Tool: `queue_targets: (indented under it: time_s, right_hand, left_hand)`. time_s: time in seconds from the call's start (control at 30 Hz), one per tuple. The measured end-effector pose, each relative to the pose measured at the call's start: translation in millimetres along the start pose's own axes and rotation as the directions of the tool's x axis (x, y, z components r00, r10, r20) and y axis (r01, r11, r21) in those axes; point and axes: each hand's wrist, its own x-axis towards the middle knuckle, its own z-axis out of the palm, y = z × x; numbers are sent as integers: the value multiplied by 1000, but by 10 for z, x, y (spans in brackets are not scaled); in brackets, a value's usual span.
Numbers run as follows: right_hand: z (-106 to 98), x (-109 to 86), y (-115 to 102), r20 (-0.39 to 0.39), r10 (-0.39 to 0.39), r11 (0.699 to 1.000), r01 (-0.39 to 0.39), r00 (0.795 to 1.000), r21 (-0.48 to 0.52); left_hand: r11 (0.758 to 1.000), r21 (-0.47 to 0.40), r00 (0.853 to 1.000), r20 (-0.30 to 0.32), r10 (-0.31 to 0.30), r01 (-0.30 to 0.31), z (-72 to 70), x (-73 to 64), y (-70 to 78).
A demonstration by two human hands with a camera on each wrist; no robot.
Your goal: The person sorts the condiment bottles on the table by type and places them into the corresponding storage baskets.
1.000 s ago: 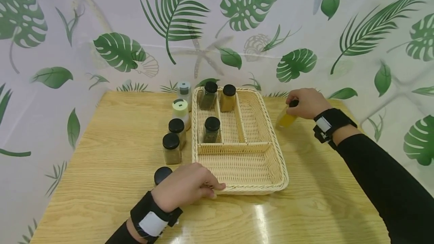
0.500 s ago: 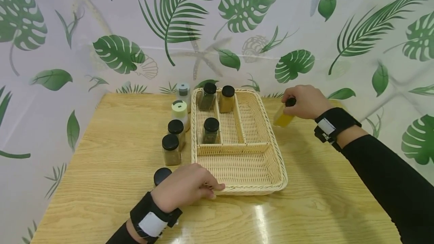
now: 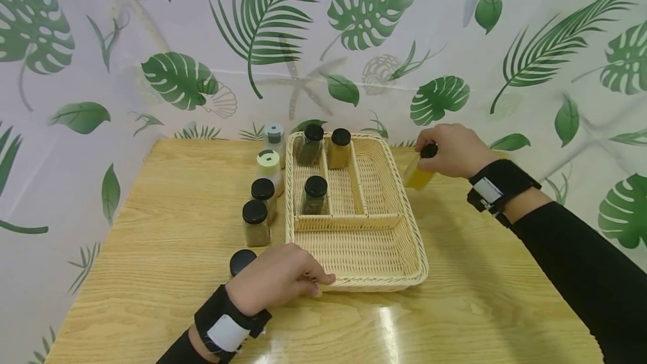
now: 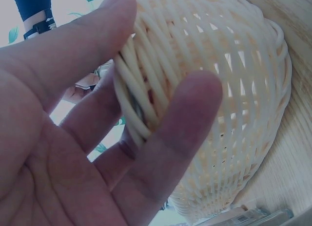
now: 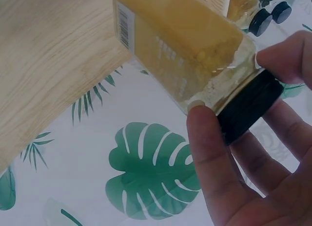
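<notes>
My right hand (image 3: 454,150) holds a spice jar (image 3: 417,177) of yellow powder just right of the wicker basket (image 3: 381,282). In the right wrist view, thumb and fingers pinch the jar (image 5: 180,46) around its black lid and neck, and it is tilted. My left hand (image 3: 275,278) grips the basket's near-left rim; the left wrist view shows fingers on both sides of the woven edge (image 4: 131,97). Inside the basket, two dark-filled jars (image 3: 314,198) stand in the left compartment and an orange-brown jar (image 3: 339,150) in the middle one.
Along the basket's left side stand a jar with a pale blue top (image 3: 274,136), one with a yellow-green lid (image 3: 269,163), and black-lidded jars (image 3: 256,223). Another black-lidded jar (image 3: 242,261) is partly hidden behind my left hand. A leaf-patterned cloth (image 3: 177,16) hangs behind the wooden table (image 3: 167,212).
My right hand has moved slightly left and up with the yellow jar, closer to the basket's right rim. The left hand and the basket stay in place.
</notes>
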Motion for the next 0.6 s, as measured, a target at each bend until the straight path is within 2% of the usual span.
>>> queue_targets:
  time_s: [0.6]
  right_hand:
    - [-70,42,-418,-17,-125,992,125,992,5]
  left_hand:
    - [1000,8,1000,2,11,-11,12,7,-5]
